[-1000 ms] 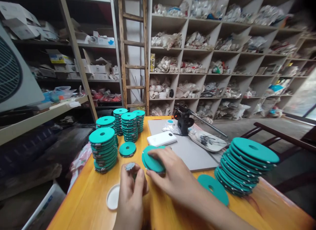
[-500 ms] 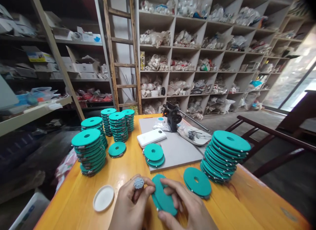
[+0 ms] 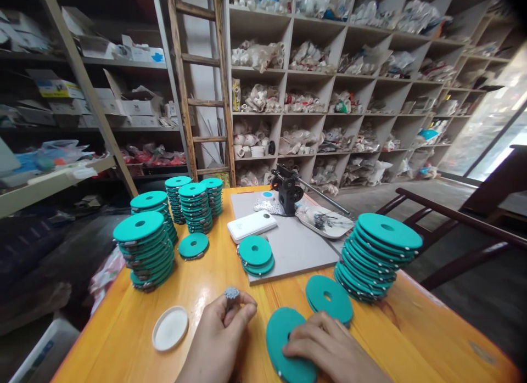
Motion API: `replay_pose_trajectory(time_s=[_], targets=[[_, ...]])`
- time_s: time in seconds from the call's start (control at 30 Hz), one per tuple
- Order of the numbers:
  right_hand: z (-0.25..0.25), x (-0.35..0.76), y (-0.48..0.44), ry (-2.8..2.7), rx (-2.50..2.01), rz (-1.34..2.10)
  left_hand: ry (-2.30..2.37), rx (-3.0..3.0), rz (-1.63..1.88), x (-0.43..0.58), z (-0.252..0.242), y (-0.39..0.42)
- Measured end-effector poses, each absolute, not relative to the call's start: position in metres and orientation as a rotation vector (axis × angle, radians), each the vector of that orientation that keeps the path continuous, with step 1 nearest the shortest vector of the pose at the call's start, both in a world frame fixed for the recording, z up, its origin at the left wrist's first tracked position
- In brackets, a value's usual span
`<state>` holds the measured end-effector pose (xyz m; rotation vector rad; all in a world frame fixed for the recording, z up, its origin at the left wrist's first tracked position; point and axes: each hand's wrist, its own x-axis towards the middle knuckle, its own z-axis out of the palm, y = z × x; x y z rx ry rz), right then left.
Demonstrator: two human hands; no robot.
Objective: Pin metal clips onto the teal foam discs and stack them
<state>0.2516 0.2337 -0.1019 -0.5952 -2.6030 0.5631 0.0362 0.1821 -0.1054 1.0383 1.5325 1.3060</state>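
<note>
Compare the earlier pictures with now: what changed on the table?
The right hand let go of the disc pair by the board and drew back. The front disc, at both hands' fingertips half a second ago, has shifted right, clear of the left hand, and is under the right hand. The left hand still has the grey bundle; the tall stacks and white dish stayed.

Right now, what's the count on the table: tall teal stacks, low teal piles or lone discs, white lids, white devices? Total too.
Tall teal stacks: 6
Low teal piles or lone discs: 4, one under the right hand
White lid: 1
White device: 1
Total: 12
</note>
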Motion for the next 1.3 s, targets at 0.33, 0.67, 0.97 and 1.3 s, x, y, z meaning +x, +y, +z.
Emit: replay_pose_trajectory(time_s=[0.33, 0.67, 0.97, 1.3], targets=[[-0.094, 0.19, 0.231, -2.113, -0.898, 1.093, 1.308, 0.962, 1.342, 0.038, -0.117, 0.182], [-0.097, 0.188, 0.235, -1.831, -0.969, 1.163, 1.027, 0.522, 1.316, 0.055, -0.125, 0.17], [-0.092, 0.188, 0.23, -1.879, -0.959, 1.069, 1.087, 0.623, 1.387, 0.059, -0.13, 0.169], [-0.105, 0.191, 0.231, -2.019, -0.805, 0.906, 1.185, 0.642, 1.41, 0.056, -0.097, 0.168]])
